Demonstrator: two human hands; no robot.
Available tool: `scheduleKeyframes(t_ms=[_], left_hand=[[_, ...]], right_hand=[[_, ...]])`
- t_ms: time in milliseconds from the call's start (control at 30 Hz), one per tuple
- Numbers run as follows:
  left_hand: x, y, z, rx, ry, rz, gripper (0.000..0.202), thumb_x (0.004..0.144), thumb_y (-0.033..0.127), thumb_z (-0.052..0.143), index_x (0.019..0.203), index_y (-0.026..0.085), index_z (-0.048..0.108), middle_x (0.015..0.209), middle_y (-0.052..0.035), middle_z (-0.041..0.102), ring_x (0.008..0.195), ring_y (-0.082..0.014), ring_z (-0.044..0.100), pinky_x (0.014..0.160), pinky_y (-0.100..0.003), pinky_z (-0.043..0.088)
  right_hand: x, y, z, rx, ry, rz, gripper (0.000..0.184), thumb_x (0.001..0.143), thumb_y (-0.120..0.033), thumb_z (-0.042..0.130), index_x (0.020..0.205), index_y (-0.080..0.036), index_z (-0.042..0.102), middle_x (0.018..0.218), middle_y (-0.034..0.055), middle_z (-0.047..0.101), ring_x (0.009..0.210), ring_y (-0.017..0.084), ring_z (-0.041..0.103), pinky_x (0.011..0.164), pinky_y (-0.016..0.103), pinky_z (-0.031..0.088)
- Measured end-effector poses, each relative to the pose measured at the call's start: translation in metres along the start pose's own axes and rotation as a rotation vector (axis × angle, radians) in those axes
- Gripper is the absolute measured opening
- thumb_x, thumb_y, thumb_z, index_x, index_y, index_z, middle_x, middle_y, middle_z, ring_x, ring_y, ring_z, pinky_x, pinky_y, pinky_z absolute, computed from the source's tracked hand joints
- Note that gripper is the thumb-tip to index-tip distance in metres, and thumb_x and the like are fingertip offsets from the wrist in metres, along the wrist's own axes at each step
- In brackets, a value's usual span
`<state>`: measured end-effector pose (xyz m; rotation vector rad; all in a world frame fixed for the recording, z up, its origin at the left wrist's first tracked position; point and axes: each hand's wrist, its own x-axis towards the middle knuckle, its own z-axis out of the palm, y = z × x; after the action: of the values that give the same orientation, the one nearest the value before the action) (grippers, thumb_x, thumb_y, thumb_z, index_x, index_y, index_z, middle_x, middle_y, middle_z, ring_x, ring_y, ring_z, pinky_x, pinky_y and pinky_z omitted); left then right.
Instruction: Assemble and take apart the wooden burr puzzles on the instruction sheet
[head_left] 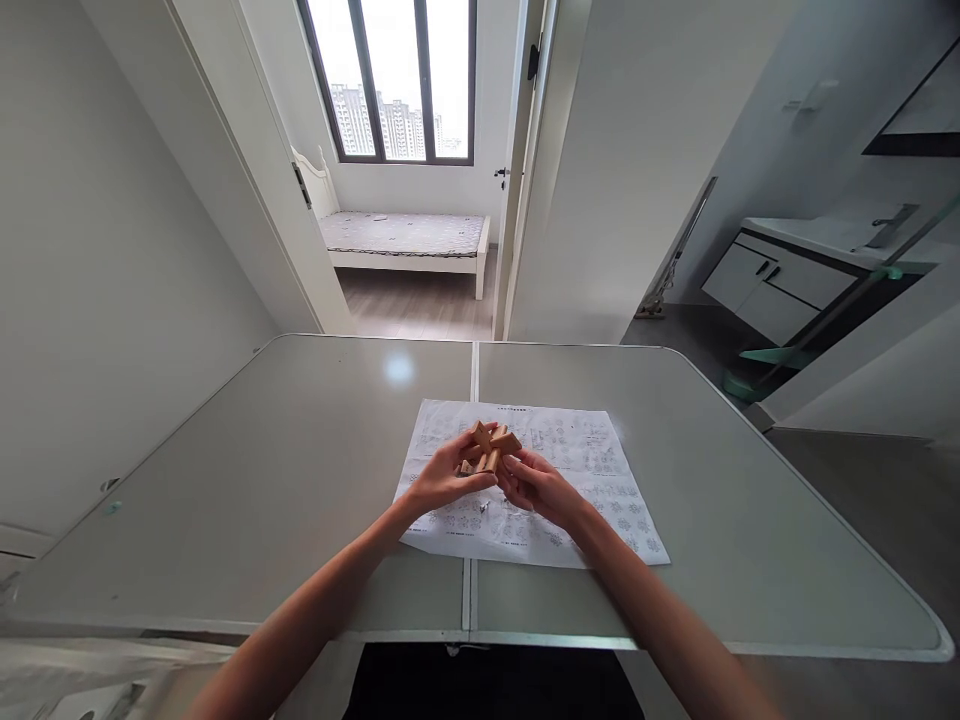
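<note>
Both my hands hold a wooden interlocking puzzle made of several brown bars that cross one another. My left hand grips it from the left, with the thumb along its lower side and the fingers behind it. From the right, my right hand pinches the puzzle's lower right part, its fingers bent. Beneath the hands lies a white printed sheet with rows of small diagrams and text too small to read. Parts of the puzzle are hidden behind my fingers.
The sheet rests on a grey-green table with a pale seam down its middle and a light rim. Beyond the far edge, a doorway leads to a bed under a window. A washbasin cabinet stands at the right.
</note>
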<state>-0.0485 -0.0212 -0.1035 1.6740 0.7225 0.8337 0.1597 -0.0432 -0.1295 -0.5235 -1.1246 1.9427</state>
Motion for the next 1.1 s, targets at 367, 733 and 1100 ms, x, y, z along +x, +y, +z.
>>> scheduleKeyframes(t_ms=[367,733,1100], left_hand=[[0.007,-0.013,-0.004,0.303,0.337,0.036,0.044,0.1,0.053,0.053,0.132,0.024,0.061,0.123,-0.0097,0.068,0.104,-0.0227,0.065,0.087,-0.037,0.056],[0.009,-0.018,-0.005,0.6,0.574,0.047,0.026,0.1,0.043,0.053,0.112,0.023,0.063,0.12,-0.0085,0.069,0.118,-0.0266,0.06,0.097,-0.043,0.051],[0.011,-0.026,-0.008,0.396,0.536,-0.172,0.041,0.1,0.054,0.045,0.116,0.022,0.064,0.127,-0.011,0.068,0.125,-0.03,0.06,0.107,-0.048,0.044]], right_hand=[[0.005,-0.001,-0.009,0.182,0.267,-0.073,0.028,0.091,-0.043,0.075,0.088,-0.018,0.063,0.08,-0.0019,0.061,0.044,0.002,0.032,0.045,0.022,0.033],[0.007,-0.007,-0.051,0.408,0.68,-0.372,0.025,0.082,-0.025,0.082,0.098,-0.023,0.064,0.083,-0.0059,0.063,0.046,0.002,0.033,0.041,0.015,0.035],[0.003,-0.008,-0.082,0.409,0.753,-0.379,0.017,0.088,-0.024,0.075,0.094,-0.023,0.06,0.086,-0.004,0.066,0.044,0.003,0.033,0.039,0.017,0.037]])
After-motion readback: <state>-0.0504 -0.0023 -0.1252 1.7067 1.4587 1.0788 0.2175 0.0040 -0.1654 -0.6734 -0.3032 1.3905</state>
